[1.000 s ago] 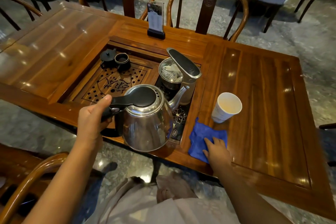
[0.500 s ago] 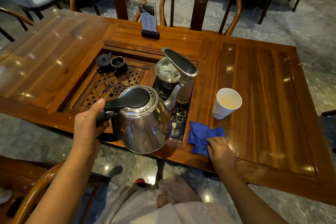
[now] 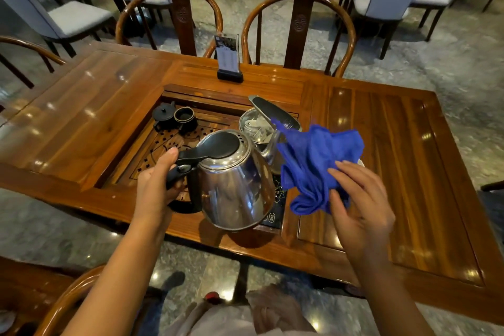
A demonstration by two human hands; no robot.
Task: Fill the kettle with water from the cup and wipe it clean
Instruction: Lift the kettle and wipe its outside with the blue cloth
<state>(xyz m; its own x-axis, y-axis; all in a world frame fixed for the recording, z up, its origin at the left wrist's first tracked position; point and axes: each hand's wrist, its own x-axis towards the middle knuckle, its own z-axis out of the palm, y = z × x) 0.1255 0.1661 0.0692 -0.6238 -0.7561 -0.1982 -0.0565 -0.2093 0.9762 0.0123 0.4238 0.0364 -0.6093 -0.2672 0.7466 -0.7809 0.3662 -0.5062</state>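
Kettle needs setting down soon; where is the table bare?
Bare: the right panel beyond the blue cloth, and the left panel beside the tea tray. Crowded: the centre, with kettle, small teapot and steel pot.

Silver kettle (image 3: pixel 234 188) with black lid, bright blue cloth (image 3: pixel 316 163), reddish-brown table (image 3: pixel 381 144)

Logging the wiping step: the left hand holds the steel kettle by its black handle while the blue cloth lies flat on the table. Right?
Not quite. In the head view the right hand holds the blue cloth lifted, beside the steel kettle; the left hand grips its black handle.
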